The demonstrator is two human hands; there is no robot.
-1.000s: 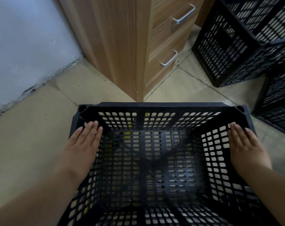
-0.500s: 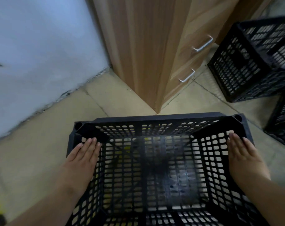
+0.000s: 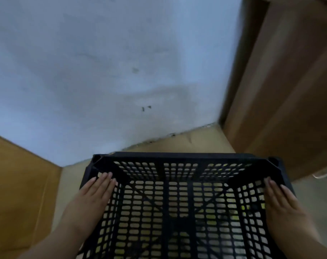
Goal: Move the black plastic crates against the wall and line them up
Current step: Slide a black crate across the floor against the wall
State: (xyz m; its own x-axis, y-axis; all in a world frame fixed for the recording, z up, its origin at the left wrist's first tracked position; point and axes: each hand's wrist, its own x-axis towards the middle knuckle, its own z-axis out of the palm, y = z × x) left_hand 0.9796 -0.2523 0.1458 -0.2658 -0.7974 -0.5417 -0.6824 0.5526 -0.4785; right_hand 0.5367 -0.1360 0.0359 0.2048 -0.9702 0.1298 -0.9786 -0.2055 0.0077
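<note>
A black plastic crate with perforated walls and an open top fills the lower middle of the view. I hold it by its two side walls. My left hand lies flat over the left rim, fingers pointing forward. My right hand lies the same way over the right rim. The crate's far edge faces a pale grey wall, with a strip of tan floor between them. No other crates show in this frame.
A wooden cabinet stands at the right, close to the crate's far right corner, with a metal handle at its lower edge. A brown-orange panel rises at the left. The wall meets the floor just beyond the crate.
The view has swung left, toward the wall. The cabinet has slid to the right edge and the other crates have left the frame. Both hands keep their hold on the crate.
</note>
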